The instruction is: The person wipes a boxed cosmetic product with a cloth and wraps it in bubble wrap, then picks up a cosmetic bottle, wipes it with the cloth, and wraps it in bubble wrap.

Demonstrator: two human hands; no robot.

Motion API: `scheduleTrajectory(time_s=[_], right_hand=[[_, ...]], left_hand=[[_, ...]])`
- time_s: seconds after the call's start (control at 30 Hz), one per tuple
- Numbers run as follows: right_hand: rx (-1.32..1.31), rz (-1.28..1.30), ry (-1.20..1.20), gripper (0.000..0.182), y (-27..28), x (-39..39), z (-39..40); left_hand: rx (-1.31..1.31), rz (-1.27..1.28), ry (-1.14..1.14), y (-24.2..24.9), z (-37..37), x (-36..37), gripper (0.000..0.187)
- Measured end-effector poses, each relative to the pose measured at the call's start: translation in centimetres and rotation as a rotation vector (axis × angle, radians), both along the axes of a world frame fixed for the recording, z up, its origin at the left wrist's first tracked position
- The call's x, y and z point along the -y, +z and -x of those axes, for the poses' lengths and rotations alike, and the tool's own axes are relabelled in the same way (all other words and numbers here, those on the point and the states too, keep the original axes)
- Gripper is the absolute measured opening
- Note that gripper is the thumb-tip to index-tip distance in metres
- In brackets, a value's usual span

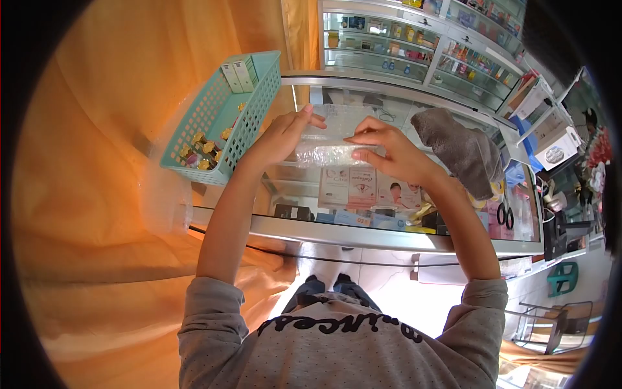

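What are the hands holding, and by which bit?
Rolled bubble wrap: the right hand has its right end between thumb and fingers. Whether the left hand grips it, I can't tell.

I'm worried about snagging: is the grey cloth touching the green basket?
Apart. The head view shows the left hand, right hand and counter glass between the grey cloth and the green basket.

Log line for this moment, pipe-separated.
left hand: open, at wrap | right hand: fingers on wrap | basket: left of wrap | towel: right

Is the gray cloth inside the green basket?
No, the gray cloth lies on the glass counter, well apart from the green basket.
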State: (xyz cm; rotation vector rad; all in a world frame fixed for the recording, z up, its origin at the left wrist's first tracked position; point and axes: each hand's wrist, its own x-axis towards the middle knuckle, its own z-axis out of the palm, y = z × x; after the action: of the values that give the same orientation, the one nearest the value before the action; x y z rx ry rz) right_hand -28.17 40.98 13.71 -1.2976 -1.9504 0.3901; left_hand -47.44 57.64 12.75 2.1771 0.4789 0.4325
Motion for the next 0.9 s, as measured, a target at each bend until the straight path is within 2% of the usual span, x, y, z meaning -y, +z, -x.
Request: scheduleTrajectory(time_s=[0.07, 0.13, 0.17, 0.2, 0.23, 0.27, 0.33, 0.5, 0.57, 0.63, 0.77, 0.83, 0.9], right_hand=[[-0.001, 0.018, -0.022, 0.027, -0.6, -0.4, -0.4], [-0.005, 0.033, -0.045, 0.027, -0.8, -0.6, -0.5], [-0.05, 0.076, -0.065, 0.027, -0.8, -0.6, -0.5], [-0.095, 0.119, -0.084, 0.027, -0.8, -0.6, -0.5], [-0.096, 0.119, -0.086, 0.027, -0.7, -0.6, -0.5], [-0.109, 0.131, -0.118, 0.027, -0.7, -0.7, -0.4], [-0.123, 0.143, -0.148, 0.026, -0.7, -0.7, -0.3], [-0.069, -0.037, -0.151, 0.029, 0.2, -0.2, 0.6], [-0.038, -0.043, -0.135, 0.031, 0.1, -0.3, 0.4], [-0.007, -0.049, -0.123, 0.033, 0.1, -0.3, 0.2], [0.003, -0.033, -0.076, 0.033, 0.4, -0.2, 0.2], [-0.006, 0.021, -0.069, 0.033, 0.7, 0.2, 0.2], [0.047, -0.003, -0.014, 0.032, 0.9, 0.3, 0.3]], left_hand=[[0.054, 0.007, -0.019, -0.1, 0.1, 0.2, 0.062], [0.073, 0.115, -0.102, 1.1, 0.3, 1.1, 0.038], [0.072, 0.116, -0.105, 1.4, 0.3, 1.6, 0.038], [0.097, -0.019, -0.161, 1.6, 0.3, 2.0, 0.032], [0.123, -0.153, -0.216, 1.7, 0.3, 2.3, 0.032], [0.122, -0.153, -0.216, 1.6, 0.2, 2.3, 0.032], [0.032, 0.029, -0.179, 1.4, 0.1, 2.3, 0.037], [0.014, 0.032, -0.158, 1.1, 0.1, 2.0, 0.034], [0.008, 0.041, -0.153, 1.1, 0.1, 1.9, 0.034], [0.029, 0.008, -0.185, 1.2, 0.2, 1.9, 0.027], [0.109, 0.051, -0.039, 1.5, 0.3, 1.8, 0.034], [0.06, 0.054, 0.023, 1.3, 0.3, 1.4, 0.057], [-0.005, 0.024, 0.021, 0.8, 0.1, 1.1, 0.062]])
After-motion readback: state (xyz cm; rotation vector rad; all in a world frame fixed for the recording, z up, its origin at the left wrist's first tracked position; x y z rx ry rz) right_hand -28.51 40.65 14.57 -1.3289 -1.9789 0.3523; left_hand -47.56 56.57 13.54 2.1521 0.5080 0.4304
